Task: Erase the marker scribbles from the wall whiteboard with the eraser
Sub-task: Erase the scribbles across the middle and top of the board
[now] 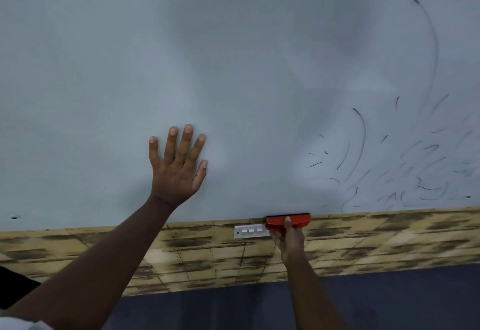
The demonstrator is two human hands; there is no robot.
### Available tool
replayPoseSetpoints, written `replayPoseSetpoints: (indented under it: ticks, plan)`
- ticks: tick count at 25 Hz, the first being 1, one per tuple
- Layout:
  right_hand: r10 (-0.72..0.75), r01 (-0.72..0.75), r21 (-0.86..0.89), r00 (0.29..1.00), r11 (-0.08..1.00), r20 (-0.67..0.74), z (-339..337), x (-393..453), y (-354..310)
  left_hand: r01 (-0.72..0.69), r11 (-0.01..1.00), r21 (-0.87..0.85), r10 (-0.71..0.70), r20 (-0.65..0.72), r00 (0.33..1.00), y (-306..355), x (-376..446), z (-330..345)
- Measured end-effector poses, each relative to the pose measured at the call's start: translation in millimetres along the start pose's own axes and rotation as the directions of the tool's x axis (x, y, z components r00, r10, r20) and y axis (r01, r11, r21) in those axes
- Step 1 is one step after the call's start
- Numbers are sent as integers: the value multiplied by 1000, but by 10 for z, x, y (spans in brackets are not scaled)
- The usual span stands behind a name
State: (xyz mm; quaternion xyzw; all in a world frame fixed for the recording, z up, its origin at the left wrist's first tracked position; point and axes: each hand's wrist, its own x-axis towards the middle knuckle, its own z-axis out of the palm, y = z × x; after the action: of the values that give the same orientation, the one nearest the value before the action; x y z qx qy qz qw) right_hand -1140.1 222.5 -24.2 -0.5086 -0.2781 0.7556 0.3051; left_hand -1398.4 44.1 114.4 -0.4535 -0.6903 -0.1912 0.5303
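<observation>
The wall whiteboard [233, 57] fills most of the view, smeared grey in the middle. Black marker scribbles [405, 163] remain at its lower right, with a long curved stroke [433, 44] higher up. My left hand [179, 168] presses flat on the board, fingers spread. My right hand [288, 238] grips a red eraser [287, 220] at the board's bottom edge, just below and left of the scribbles.
Under the board runs a band of yellow-brown patterned wall panel [389, 241]. A white switch plate [250, 231] sits on it just left of the eraser. Below that the wall is dark blue [233, 309]. A screw [14, 217] marks the board's lower left.
</observation>
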Motion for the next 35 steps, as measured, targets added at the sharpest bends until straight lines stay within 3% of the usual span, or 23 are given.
replayPoseSetpoints:
  ticks: [5,10,15,18,22,24,29,35]
  plan:
    - [-226,237,74,966,969,-125,163,-120,-368,64,997,-32,-65,-34,997,108,-13,18]
    - [-249,267,107,955,958,-159,383,-264,-386,340,917,-208,-342,23,939,740,118,-23]
    - [-76,86,105,993,991,-96,-129,10,-568,296,940,-173,-305,-29,952,826,77,34]
    - [-71,78,67,992,995,-100,-213,46,-573,304,938,-165,-315,-47,948,790,105,-3]
    - [-53,62,82,992,995,-111,-224,198,-602,155,977,-143,-171,-101,980,821,408,-41]
    - [-52,62,74,991,995,-123,-363,280,-653,169,977,-133,-186,-122,975,876,606,-22]
    - [-144,142,-30,982,989,-119,-802,493,-1105,324,939,-114,-327,-8,945,1344,699,46]
    - [-402,372,-221,909,902,-111,-951,422,-1242,427,901,-81,-422,75,904,1764,668,184]
